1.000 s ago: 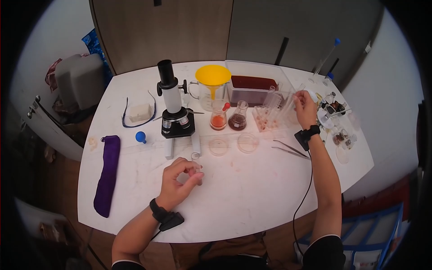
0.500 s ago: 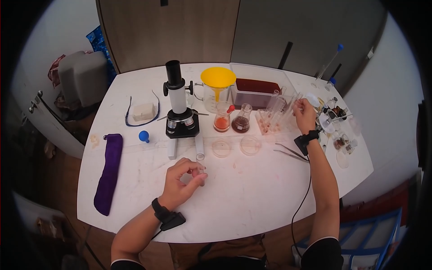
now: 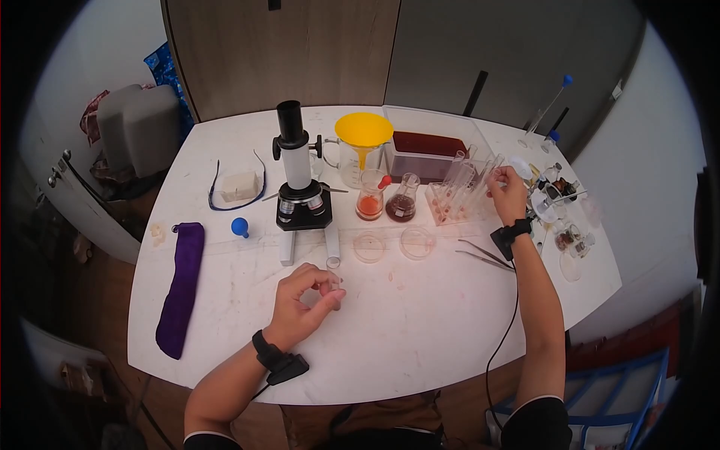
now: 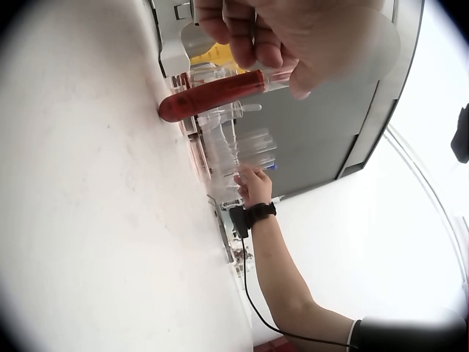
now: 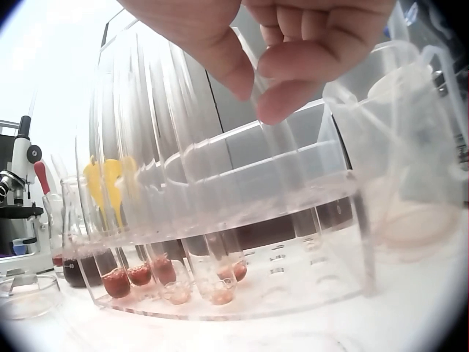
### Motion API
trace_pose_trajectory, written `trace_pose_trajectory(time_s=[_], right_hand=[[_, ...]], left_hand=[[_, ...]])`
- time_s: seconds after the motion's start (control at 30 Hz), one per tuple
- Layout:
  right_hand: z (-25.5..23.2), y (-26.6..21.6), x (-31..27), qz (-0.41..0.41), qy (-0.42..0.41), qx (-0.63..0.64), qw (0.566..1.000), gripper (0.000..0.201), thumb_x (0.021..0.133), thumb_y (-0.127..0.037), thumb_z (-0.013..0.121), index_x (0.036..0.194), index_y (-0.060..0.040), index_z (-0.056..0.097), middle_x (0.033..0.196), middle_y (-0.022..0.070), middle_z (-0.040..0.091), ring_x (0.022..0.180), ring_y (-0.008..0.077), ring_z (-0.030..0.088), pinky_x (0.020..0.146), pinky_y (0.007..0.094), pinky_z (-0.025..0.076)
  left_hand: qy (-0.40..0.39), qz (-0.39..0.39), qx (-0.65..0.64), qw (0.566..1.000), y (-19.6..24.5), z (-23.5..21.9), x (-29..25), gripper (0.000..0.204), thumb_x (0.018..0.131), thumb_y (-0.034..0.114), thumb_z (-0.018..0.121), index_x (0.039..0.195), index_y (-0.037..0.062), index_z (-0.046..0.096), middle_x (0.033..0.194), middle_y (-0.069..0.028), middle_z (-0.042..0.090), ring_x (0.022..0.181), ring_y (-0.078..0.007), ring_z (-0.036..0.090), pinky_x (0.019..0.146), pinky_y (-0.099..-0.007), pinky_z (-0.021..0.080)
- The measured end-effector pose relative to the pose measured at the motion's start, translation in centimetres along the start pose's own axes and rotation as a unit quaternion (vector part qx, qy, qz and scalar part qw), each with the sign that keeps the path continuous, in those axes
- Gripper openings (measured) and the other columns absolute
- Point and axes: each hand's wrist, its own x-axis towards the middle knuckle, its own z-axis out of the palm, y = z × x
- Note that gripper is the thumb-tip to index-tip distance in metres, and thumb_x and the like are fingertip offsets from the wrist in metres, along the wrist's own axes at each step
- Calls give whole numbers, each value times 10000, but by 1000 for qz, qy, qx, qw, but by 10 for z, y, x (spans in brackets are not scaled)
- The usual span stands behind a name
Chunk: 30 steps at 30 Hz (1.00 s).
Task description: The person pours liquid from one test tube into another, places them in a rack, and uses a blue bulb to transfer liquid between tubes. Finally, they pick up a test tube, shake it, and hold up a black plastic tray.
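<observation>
My left hand (image 3: 300, 306) pinches a test tube near its top, above the table's front half. In the left wrist view that tube (image 4: 212, 96) is largely filled with red liquid, its rounded end pointing away from the fingers. At the right, my right hand (image 3: 508, 192) is at the clear rack (image 3: 448, 212). The right wrist view has its thumb and fingers (image 5: 282, 101) pinching a clear tube (image 5: 284, 150) that reaches down into the rack's far end. Several other tubes stand in the rack, some with red liquid at the bottom (image 5: 116, 283).
Behind my left hand stands a microscope (image 3: 298, 169), with two petri dishes (image 3: 370, 247) to its right. Two flasks (image 3: 401, 208), a yellow funnel (image 3: 363, 129) and a bin of dark red liquid (image 3: 427, 145) are farther back. Tweezers (image 3: 486, 255) lie near my right wrist.
The head view has shifted slightly since the first frame. My left hand keeps its pinch on the tube, while my right hand stays beside the rack with only a slight movement.
</observation>
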Motion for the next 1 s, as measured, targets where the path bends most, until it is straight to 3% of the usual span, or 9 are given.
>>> trace_pose_trajectory(time_s=[0.4, 0.6, 0.7, 0.8, 0.9, 0.93, 1.0], right_hand=[[-6, 2, -2, -17, 16, 2, 1000, 235, 876, -120, 710, 1067, -3, 639, 924, 105, 743, 637, 169, 722, 594, 274, 556], [-25, -15, -11, 10, 36, 46, 998, 256, 939, -201, 697, 1091, -3, 640, 963, 96, 734, 658, 157, 720, 572, 264, 521], [-35, -31, -22, 28, 73, 90, 993, 255, 969, -239, 685, 1077, -11, 650, 1004, 79, 711, 685, 118, 680, 585, 250, 506], [-41, -37, -32, -54, 104, 74, 990, 225, 982, -236, 681, 1066, -27, 675, 929, 14, 631, 710, 64, 533, 597, 208, 439], [-40, -63, -51, -96, 84, 33, 991, 204, 982, -213, 685, 1054, -22, 687, 911, -6, 599, 718, 61, 517, 587, 205, 413], [-33, -61, -53, -107, 82, 79, 988, 180, 965, -187, 707, 1007, -13, 698, 834, -22, 596, 668, 47, 496, 562, 204, 395], [-28, -73, -60, -74, 47, 77, 993, 176, 955, -182, 720, 983, -9, 701, 787, -28, 602, 640, 39, 490, 550, 203, 386]], left_hand=[[2, -3, -6, 1000, -2, 0, -1, 120, 851, 49, 757, 964, 26, 723, 709, -28, 635, 739, -153, 575, 757, -299, 470], [-1, -3, -4, 1000, -2, 0, 0, 118, 849, 44, 757, 958, 19, 719, 713, -33, 625, 741, -154, 577, 762, -298, 477], [1, -2, -4, 1000, -1, 0, -1, 112, 848, 45, 757, 946, 15, 714, 710, -32, 621, 742, -159, 578, 774, -306, 484], [3, 4, -3, 1000, 1, 0, 1, 106, 845, 46, 758, 931, 12, 708, 707, -30, 619, 741, -164, 577, 787, -315, 492], [2, 6, -3, 1000, 1, 1, 0, 104, 842, 47, 759, 921, 11, 702, 704, -32, 612, 739, -168, 577, 792, -322, 497], [3, 7, -2, 1000, 0, 1, -1, 104, 841, 47, 760, 918, 11, 700, 701, -35, 607, 738, -171, 576, 793, -323, 499], [2, 11, -3, 1000, 0, 1, -1, 105, 841, 49, 760, 919, 11, 701, 703, -37, 605, 736, -172, 576, 790, -322, 498]])
